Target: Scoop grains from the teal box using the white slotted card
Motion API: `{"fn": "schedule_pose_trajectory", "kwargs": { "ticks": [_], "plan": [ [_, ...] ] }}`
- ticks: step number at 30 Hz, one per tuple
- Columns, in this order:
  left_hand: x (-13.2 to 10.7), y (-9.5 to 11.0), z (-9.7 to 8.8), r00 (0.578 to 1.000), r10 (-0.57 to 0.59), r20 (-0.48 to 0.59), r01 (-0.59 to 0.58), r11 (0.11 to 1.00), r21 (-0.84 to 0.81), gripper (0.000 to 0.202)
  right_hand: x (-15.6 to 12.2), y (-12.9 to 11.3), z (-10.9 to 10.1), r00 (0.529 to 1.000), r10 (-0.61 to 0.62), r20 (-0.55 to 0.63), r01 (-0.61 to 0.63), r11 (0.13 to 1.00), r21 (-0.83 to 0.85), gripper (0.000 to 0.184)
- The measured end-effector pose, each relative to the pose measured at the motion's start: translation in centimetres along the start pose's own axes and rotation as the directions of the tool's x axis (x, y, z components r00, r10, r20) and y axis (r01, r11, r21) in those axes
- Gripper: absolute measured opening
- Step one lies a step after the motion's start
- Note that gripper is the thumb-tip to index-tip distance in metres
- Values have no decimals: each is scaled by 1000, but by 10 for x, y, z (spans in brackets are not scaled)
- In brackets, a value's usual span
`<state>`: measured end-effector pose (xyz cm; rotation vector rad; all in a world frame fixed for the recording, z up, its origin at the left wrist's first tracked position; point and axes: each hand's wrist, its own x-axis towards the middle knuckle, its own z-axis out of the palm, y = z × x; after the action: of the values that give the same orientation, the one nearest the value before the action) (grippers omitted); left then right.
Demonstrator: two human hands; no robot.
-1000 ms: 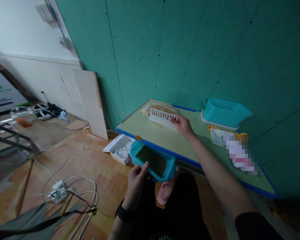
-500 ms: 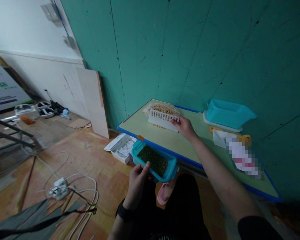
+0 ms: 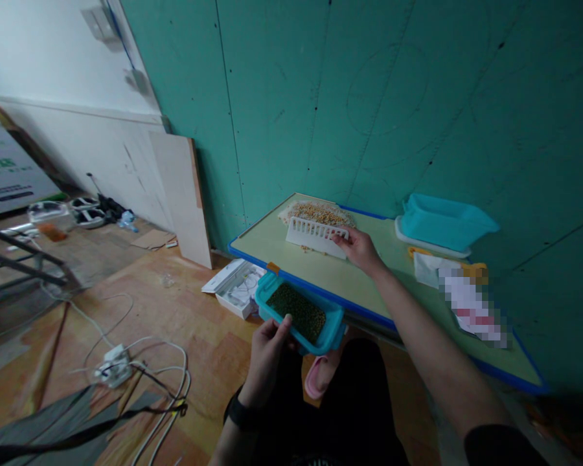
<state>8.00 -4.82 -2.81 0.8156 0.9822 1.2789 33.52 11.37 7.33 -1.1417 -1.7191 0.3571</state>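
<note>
My left hand [image 3: 271, 346] grips the near rim of a turquoise plastic container [image 3: 333, 333], thumb over the edge, just below the table's front edge. Small dark green beans [image 3: 296, 312] cover its bottom. Over the table, my right hand [image 3: 358, 248] is closed on the right end of a white slotted plastic piece [image 3: 311, 239], which stands on its long side. Behind that piece lies a spread of yellowish beans mixed with pale grains [image 3: 318, 211]. A few loose beans [image 3: 306, 248] lie on the near side of it.
The pale green table [image 3: 267, 239] has a blue edge and stands against a green wall. At its right are a turquoise bin [image 3: 447, 223] on a white lid, and a white and yellow packet [image 3: 427, 266]. An open white box [image 3: 236, 294], cables [image 3: 175, 362] and a power strip [image 3: 114, 366] lie on the floor.
My right hand has shifted the white slotted piece slightly, and it leans a little differently among the loose beans. My left hand and the turquoise container have stayed in place.
</note>
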Motion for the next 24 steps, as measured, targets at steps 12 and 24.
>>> {"fn": "schedule_pose_trajectory", "kwargs": {
  "ticks": [12, 24],
  "plan": [
    [-1, 2, 1, 1000, -1, 17, 1, 999, -34, 49, -3, -5, -1, 999, 21, 45, -24, 998, 57, 47],
    [-2, 5, 3, 1000, 11, 9, -11, 1000, -4, 52, -13, -10, -14, 999, 44, -2, -44, 999, 12, 49]
  ]
}}
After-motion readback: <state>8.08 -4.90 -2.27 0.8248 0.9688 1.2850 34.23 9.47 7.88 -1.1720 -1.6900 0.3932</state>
